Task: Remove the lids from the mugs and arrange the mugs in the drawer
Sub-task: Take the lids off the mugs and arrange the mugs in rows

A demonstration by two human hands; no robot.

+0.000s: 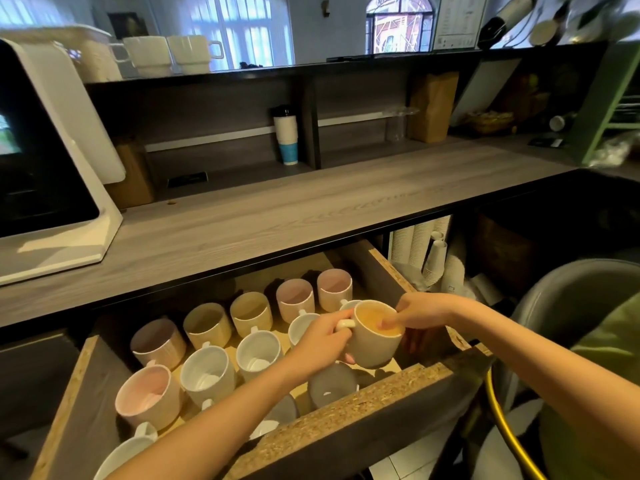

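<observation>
both clamped on one beige ceramic mug [372, 341] above the open chipboard drawer [346, 417] — left hand [322, 341] at handle, right hand [420, 311] at rim.

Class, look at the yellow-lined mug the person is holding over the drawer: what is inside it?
Inside the yellow-lined mug, fingertips of the right hand dip past the rim against the yellow lining. No lid is visible. The mug's bottom is hidden by its tilt and those fingers. The left hand grips the handle side.

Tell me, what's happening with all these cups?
A person is putting mugs away in an open chipboard drawer under a grey wooden counter. The left hand holds a cream mug with a yellow inside by its handle, while the right hand grips its rim, fingers inside. Rows of white, pink and tan mugs already stand there, lidless.
</observation>
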